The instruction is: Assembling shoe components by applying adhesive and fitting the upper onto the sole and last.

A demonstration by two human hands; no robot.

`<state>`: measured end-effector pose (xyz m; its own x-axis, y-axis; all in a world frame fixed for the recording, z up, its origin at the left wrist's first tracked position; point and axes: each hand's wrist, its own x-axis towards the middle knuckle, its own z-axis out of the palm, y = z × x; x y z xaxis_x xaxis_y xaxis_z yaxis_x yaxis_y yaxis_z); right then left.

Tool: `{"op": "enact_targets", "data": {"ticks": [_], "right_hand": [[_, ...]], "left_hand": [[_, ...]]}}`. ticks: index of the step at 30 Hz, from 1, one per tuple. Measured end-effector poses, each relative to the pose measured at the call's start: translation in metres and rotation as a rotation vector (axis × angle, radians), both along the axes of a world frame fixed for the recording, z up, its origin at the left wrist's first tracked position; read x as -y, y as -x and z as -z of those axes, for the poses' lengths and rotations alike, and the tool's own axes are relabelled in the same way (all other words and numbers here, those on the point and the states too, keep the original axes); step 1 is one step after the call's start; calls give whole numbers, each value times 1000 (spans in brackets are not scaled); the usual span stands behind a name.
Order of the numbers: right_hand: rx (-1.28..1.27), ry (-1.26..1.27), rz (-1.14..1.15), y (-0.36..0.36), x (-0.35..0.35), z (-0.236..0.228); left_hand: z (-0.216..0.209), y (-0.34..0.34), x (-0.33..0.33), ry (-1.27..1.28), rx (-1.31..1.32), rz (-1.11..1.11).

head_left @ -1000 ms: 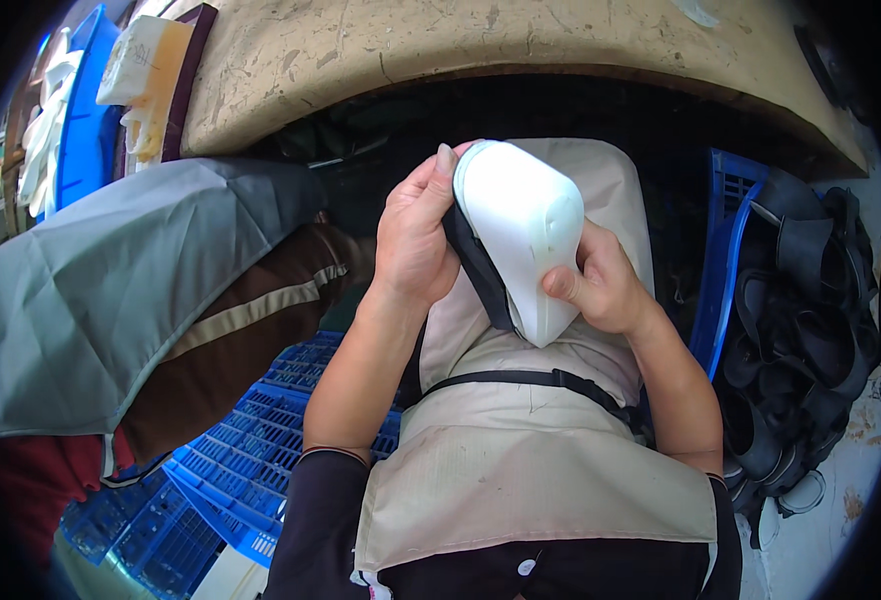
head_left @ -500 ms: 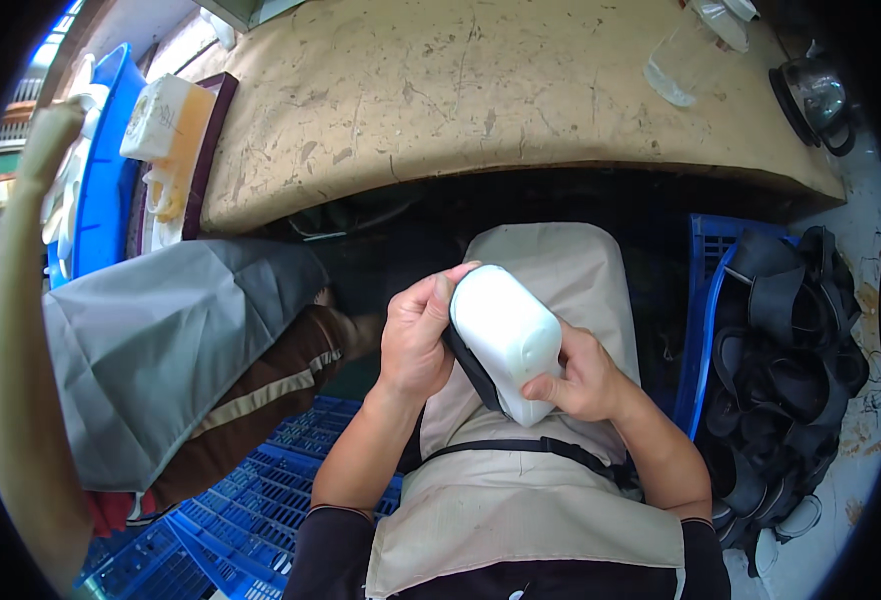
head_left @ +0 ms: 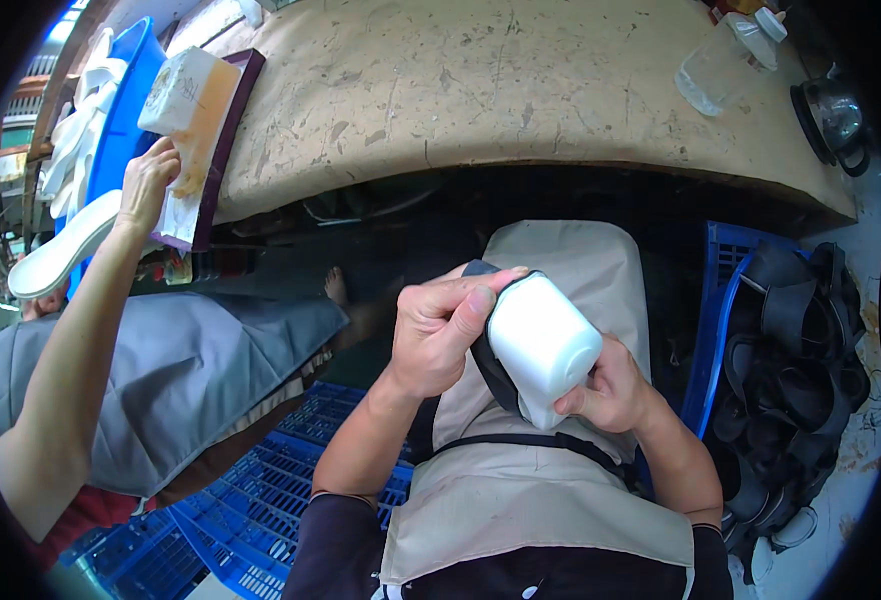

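Observation:
I hold a white foam sandal sole (head_left: pixel 543 344) with a black strap (head_left: pixel 488 368) over my lap, above my beige apron (head_left: pixel 550 500). My left hand (head_left: pixel 443 330) grips its upper left side, thumb pressed on the top edge. My right hand (head_left: pixel 610 388) holds its lower right end from beneath. The sole's heel end faces the camera; its far end is hidden behind my hands.
A worn tan worktable (head_left: pixel 520 90) curves across the top, with a clear plastic bottle (head_left: pixel 720 65) and a metal pot (head_left: pixel 832 115) at right. A co-worker's hand (head_left: pixel 148 185) at left reaches a white block (head_left: pixel 185 95). Black straps (head_left: pixel 790 370) fill a blue crate (head_left: pixel 717 290) at right.
The view has tipped up, showing more of the table. The sole has sunk lower toward my lap. A co-worker's arm has come in at left, reaching the table's edge.

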<state>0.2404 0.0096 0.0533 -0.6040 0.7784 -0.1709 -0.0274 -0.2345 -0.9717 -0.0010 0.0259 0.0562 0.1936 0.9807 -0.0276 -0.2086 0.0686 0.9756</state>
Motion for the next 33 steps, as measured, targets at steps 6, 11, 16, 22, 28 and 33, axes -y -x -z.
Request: {"op": "enact_targets", "data": {"ticks": [6, 11, 16, 22, 28, 33], "right_hand": [[-156, 97, 72, 13, 0, 26], [-94, 298, 138, 6, 7, 64], [-39, 232, 27, -6, -3, 84], [-77, 360, 31, -9, 5, 95], [-42, 322, 127, -1, 13, 91], [6, 347, 215, -7, 14, 96]], "left_hand": [[-12, 1, -16, 83, -140, 24], [41, -30, 14, 59, -66, -368], [80, -27, 52, 280, 67, -40], [99, -12, 51, 297, 74, 202], [85, -31, 51, 363, 20, 89], [97, -29, 47, 443, 23, 155]]}}
